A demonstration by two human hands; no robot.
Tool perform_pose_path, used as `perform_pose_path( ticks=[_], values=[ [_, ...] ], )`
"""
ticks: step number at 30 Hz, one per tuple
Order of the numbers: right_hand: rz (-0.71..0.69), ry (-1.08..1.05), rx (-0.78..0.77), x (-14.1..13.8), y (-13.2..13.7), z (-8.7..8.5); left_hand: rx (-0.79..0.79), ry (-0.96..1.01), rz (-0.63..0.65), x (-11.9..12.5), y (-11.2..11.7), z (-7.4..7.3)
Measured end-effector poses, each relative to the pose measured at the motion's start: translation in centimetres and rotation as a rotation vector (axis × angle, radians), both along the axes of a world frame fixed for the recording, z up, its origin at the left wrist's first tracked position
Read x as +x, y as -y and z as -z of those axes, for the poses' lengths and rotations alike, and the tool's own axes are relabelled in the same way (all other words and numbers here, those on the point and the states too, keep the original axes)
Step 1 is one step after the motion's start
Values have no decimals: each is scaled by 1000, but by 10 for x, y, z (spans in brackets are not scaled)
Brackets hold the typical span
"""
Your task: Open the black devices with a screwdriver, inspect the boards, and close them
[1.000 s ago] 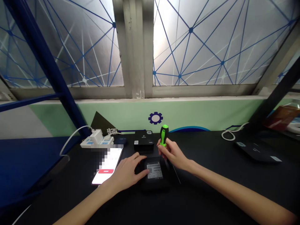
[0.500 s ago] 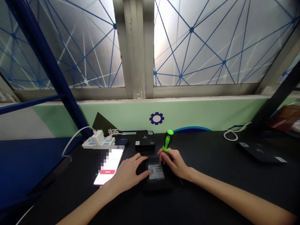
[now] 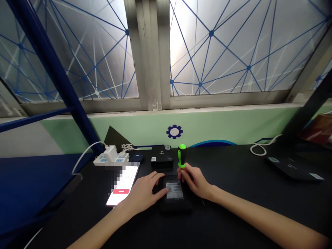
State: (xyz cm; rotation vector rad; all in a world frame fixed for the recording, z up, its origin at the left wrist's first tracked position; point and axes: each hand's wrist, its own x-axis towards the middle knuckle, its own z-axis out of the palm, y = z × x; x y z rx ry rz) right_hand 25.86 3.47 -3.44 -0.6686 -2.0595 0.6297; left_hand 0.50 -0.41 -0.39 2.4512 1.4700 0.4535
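Observation:
A flat black electronic box point(image 3: 175, 204) with a white printed label point(image 3: 174, 190) lies on the black table in front of me. My left hand point(image 3: 146, 192) rests at its left side with fingers spread, the thumb on the label's edge and the index finger near the far left corner. Pinched in my right hand point(image 3: 193, 180) is a green-and-black screwdriver point(image 3: 182, 157), nearly upright over the box's far right corner. Its tip is hidden behind my fingers. A thin dark rod point(image 3: 202, 201) pokes out below that hand.
Behind the box stands another black box point(image 3: 162, 157). A phone with a lit screen point(image 3: 123, 186) lies to the left, near a white power strip point(image 3: 98, 160) with plugs. On the right are a black device point(image 3: 293, 169) and a white cable point(image 3: 258, 149).
The screwdriver's handle has turned and swung left, from a rightward lean to nearly upright. My left hand keeps its place on the box. The whole view has shifted slightly.

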Motion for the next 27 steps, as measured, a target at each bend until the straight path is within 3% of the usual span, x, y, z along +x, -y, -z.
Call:
perform_pose_path(
  ticks=[27],
  values=[
    [38, -79, -77, -2, 0, -2, -38, -141, 64, -2, 2, -3]
  ],
)
